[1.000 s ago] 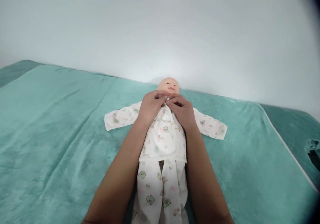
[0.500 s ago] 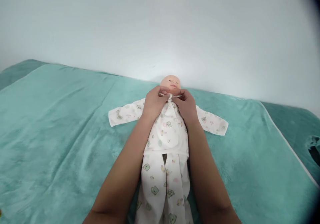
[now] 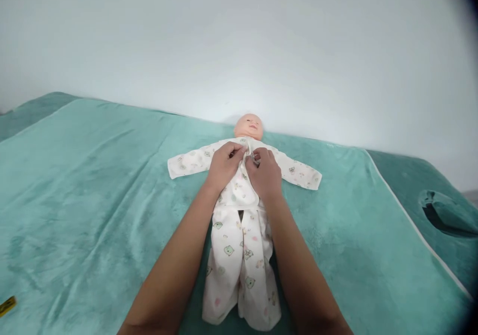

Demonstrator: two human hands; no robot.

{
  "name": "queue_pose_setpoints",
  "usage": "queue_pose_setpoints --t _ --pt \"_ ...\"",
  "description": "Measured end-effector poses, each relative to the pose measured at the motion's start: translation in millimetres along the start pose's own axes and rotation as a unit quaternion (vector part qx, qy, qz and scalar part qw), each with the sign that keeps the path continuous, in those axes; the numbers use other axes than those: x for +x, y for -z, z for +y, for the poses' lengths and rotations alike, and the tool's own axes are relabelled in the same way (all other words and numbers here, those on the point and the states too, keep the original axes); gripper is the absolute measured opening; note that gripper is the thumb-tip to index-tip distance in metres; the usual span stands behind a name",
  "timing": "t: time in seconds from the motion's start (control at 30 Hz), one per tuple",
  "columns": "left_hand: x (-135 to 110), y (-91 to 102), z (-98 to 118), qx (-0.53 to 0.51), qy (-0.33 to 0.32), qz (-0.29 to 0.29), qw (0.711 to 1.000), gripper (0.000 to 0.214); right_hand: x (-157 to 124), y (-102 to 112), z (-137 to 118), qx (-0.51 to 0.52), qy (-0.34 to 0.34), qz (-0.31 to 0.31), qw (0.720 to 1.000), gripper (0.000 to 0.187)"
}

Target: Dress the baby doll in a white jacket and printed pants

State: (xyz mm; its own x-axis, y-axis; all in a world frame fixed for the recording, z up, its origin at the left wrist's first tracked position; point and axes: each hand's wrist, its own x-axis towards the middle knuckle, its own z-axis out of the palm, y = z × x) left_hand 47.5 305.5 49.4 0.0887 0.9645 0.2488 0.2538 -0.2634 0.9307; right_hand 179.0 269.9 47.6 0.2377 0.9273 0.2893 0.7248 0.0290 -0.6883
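Lengthwise, doll (image 3: 239,248) head-away; left grip (image 3: 224,166), right grip (image 3: 264,174) at its chest.

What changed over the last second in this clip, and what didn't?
Both hands slid down from the neck of the doll to its chest: the left hand and right hand now pinch the front of the top there, leaving the head uncovered. The doll stays on its back on the blanket, sleeves spread.

Broad bare blanket (image 3: 93,200) lies open left and right of the doll (image 3: 233,248). The wall (image 3: 239,41) closes the far side just behind its head. A small yellow object (image 3: 7,305) sits at the near left edge, a bunched fold (image 3: 446,214) far right.
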Motion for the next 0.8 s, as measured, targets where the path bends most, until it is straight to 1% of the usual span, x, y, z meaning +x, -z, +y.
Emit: queue_pose_setpoints --t 0.1,0.2,0.27,0.33,0.4,0.47,0.53,0.63,0.7,0.8 --pt "-4 0.0 -4 -0.036 0.005 -0.017 0.999 0.024 3 -1 0 0.005 -0.008 0.008 1.0 0.015" --pt "-2 0.6 -7 -0.066 0.023 -0.033 0.997 0.028 10 -1 -1 -0.003 -0.019 0.007 1.0 0.022" --pt "1 0.7 -8 -0.078 0.035 -0.032 0.996 0.028 14 -2 -1 -0.006 -0.023 0.006 1.0 0.025" --pt "4 0.5 -7 -0.084 0.041 -0.033 0.995 0.028 17 -2 1 -0.001 -0.024 0.006 1.0 0.023" --pt "6 0.0 -5 -0.081 0.041 -0.037 0.995 0.029 19 -2 3 0.031 -0.026 0.001 0.999 0.017" --pt "8 -0.6 -2 -0.063 0.037 -0.047 0.996 0.028 20 0 4 0.094 -0.038 -0.009 0.995 0.013" --pt "10 -1.3 2 -0.034 0.034 -0.054 0.997 0.024 21 1 6 0.168 -0.061 -0.019 0.984 0.011" --pt "11 -1.4 8 0.0 0.035 -0.064 0.997 0.018 22 3 8 0.266 -0.099 -0.023 0.959 0.008" --pt "12 -1.0 11 0.002 0.043 -0.066 0.997 0.015 24 3 10 0.323 -0.12 -0.029 0.938 0.008" --pt "12 -0.8 13 -0.023 0.068 -0.061 0.996 0.013 26 2 15 0.404 -0.153 -0.04 0.901 0.01"
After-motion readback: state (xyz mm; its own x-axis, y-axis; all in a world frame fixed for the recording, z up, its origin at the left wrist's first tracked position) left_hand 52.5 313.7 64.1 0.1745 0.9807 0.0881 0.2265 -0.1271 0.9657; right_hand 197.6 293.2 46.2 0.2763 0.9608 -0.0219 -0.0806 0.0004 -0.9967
